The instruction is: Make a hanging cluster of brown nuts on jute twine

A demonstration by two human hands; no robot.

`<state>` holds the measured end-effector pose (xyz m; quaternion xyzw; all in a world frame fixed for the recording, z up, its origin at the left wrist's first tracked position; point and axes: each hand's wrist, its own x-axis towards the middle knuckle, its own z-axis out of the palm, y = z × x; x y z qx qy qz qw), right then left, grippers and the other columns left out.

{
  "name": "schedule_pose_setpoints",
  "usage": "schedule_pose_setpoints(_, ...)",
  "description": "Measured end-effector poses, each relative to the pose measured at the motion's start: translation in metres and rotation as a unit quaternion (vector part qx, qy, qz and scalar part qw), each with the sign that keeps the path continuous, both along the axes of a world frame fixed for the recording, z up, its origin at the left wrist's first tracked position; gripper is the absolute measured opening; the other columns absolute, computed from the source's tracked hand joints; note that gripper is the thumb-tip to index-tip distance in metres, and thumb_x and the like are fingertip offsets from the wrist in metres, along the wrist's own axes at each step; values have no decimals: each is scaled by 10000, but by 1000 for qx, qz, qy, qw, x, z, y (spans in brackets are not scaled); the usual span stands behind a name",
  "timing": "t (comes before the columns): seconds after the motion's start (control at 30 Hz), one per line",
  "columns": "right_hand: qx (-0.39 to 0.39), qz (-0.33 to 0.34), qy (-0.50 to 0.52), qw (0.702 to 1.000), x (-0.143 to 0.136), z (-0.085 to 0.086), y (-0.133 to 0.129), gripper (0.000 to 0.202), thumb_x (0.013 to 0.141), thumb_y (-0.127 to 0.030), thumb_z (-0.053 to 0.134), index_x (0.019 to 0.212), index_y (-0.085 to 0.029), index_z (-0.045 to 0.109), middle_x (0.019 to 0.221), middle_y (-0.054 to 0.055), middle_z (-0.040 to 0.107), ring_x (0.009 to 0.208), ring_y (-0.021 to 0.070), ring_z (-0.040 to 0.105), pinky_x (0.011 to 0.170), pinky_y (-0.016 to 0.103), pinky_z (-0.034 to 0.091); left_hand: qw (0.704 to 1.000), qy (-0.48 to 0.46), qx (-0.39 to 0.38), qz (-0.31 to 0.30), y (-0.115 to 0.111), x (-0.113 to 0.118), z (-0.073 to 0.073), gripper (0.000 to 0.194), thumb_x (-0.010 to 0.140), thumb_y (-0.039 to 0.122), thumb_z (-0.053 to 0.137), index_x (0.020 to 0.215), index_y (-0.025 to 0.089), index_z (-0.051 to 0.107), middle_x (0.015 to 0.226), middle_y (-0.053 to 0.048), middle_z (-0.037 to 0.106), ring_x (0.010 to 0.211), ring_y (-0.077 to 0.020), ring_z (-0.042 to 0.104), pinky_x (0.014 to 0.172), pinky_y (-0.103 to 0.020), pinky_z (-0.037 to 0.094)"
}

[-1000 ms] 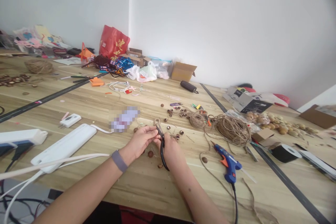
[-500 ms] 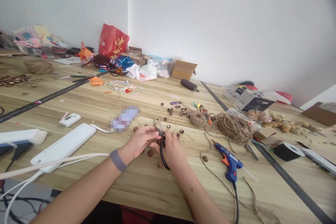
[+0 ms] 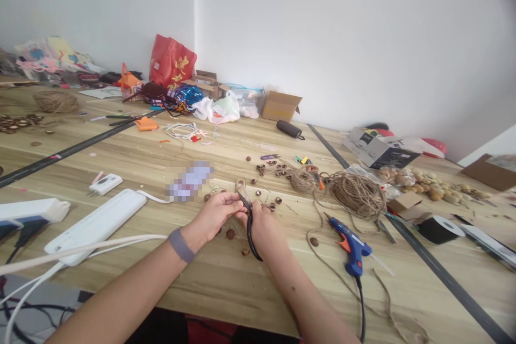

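My right hand point(image 3: 269, 232) is closed around a pair of scissors with black handles point(image 3: 250, 237). Its blades point away from me, toward the fingertips of my left hand point(image 3: 215, 215). Those fingers are pinched together beside the blades, and whatever small thing they grip is hidden. Just beyond the fingertips, a thin loop of twine point(image 3: 241, 185) shows on the wooden table. Around both hands lie round brown nuts point(image 3: 230, 233) and cut dark shell pieces point(image 3: 278, 200).
A blue glue gun point(image 3: 355, 255) lies to the right, its cord running to the front edge. Behind it sits a large coil of twine point(image 3: 358, 193). At left are a white power strip point(image 3: 97, 227) and cables. Bags and a cardboard box point(image 3: 281, 106) line the wall.
The scissors have shifted slightly between my hands, with the blades at a different angle near my left fingertips. Both hands stay in nearly the same place, and the view has moved a little.
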<state>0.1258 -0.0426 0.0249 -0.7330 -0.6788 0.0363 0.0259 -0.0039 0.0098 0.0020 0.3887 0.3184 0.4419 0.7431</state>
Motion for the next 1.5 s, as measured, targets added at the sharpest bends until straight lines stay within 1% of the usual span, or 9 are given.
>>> schedule_pose_setpoints(0.17,0,-2,3,1000,0,0,1,401,1008,-521,369,1079,-166,540,964,155,707,848,256,744,622,278,496,1000,-12,-16,7,2,2,-2,185,639,103,842,782,94,726,733,-65,726,704,-144,665,700,-237,513)
schedule_pose_setpoints(0.33,0,-10,12,1000,0,-1,2,385,1013,-500,377,1078,-162,549,953,153,722,859,256,744,651,282,506,999,-29,-16,8,4,3,-5,159,661,102,834,768,88,717,728,-71,719,667,-135,655,703,-247,520)
schedule_pose_setpoints(0.53,1,-22,23,999,-2,3,3,411,1018,-506,353,1097,-157,555,976,152,722,879,259,743,664,291,513,997,-73,-6,16,2,7,-2,170,659,121,838,793,89,738,748,-64,723,689,-130,650,702,-240,517)
schedule_pose_setpoints(0.7,8,-19,26,999,-3,3,2,455,992,-566,373,1095,-161,553,984,145,708,887,257,738,681,296,512,996,-74,-17,43,1,7,-3,218,632,127,853,817,91,743,773,-66,728,689,-127,645,657,-224,502)
schedule_pose_setpoints(0.9,62,5,31,998,2,-4,1,469,937,-627,459,1076,-184,525,1044,130,654,922,244,718,694,283,504,998,-58,11,2,-1,4,1,266,580,211,894,763,104,733,703,-47,694,685,-138,630,604,-217,477)
schedule_pose_setpoints(1.0,72,15,37,997,4,-5,1,481,921,-640,479,1067,-183,518,1051,129,638,951,258,707,723,295,506,999,-36,15,4,-3,4,1,279,572,237,895,746,113,716,704,-46,689,701,-153,639,571,-216,459)
schedule_pose_setpoints(1.13,57,17,37,998,4,-5,1,496,947,-637,410,1087,-174,517,1055,141,643,923,262,714,686,298,503,999,-7,24,21,-4,5,1,267,570,238,888,712,126,692,702,-42,695,703,-157,642,626,-239,480)
schedule_pose_setpoints(1.3,13,10,18,1000,3,-1,0,463,997,-577,323,1079,-169,524,1000,145,681,855,248,730,634,284,491,999,3,30,28,-5,3,2,266,557,214,882,715,127,688,732,-37,703,719,-153,637,703,-265,490)
schedule_pose_setpoints(1.5,-3,2,7,1000,-1,1,0,360,1017,-489,374,1077,-167,524,969,146,705,845,246,741,626,274,492,999,0,24,31,-3,2,-3,270,576,198,879,721,114,668,714,-31,687,691,-136,629,699,-253,474)
